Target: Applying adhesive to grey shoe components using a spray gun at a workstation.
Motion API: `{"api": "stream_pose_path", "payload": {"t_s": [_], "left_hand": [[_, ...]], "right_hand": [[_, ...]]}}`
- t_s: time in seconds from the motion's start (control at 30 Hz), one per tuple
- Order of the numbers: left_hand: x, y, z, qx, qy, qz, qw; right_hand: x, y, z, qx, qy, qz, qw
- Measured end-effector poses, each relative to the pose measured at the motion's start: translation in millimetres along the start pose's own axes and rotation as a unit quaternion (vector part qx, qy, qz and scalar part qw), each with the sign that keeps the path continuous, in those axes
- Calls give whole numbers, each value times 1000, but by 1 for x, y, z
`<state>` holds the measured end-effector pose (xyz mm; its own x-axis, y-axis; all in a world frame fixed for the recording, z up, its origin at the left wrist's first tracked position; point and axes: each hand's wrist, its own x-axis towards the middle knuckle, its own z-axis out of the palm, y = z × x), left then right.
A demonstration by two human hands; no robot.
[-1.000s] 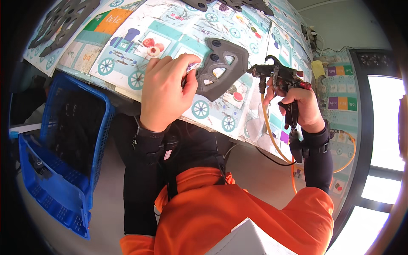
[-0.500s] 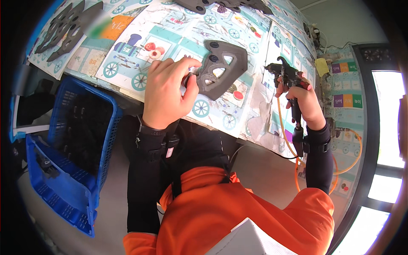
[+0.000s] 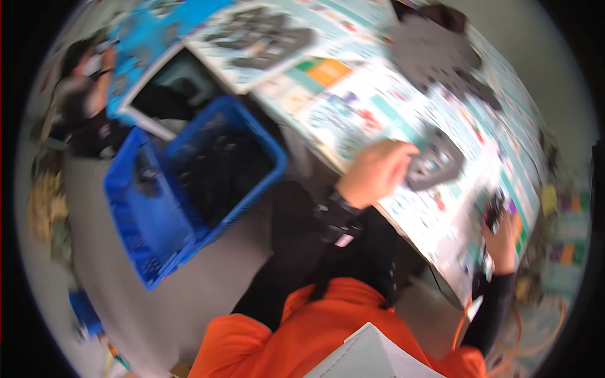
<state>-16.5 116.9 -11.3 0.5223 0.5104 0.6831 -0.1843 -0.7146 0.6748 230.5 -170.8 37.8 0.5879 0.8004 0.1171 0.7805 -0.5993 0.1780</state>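
Plate (image 3: 450, 166) looks light, stiff, best held by its rim; left hand (image 3: 376, 171) at its left edge, fingers' grip unclear; right hand (image 3: 501, 243), to its right, grasps sprayer (image 3: 495, 210).

The plate (image 3: 447, 172) is dark grey, with white showing through it. The worktop (image 3: 413, 214) is white, patterned with teal print and blurred patches of orange, green, purple and red. The spray gun (image 3: 495, 211) looks mostly black. The basket (image 3: 268, 179) is strong blue, its contents (image 3: 217, 170) black. The shirt (image 3: 353, 315) is plain orange, the right sleeve (image 3: 498, 312) black, the note (image 3: 549, 199) yellow, the floor (image 3: 195, 299) grey.
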Motion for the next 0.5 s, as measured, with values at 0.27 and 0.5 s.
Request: {"api": "stream_pose_path", "payload": {"t_s": [0.27,0.5], "left_hand": [[8,9,-29,-36,145,-129,980],[105,-31,-112,-94,226,-125,961]], "right_hand": [[-35,-147,-43,401,170,2,900],[-35,-194,-18,419,207,1,884]]}}
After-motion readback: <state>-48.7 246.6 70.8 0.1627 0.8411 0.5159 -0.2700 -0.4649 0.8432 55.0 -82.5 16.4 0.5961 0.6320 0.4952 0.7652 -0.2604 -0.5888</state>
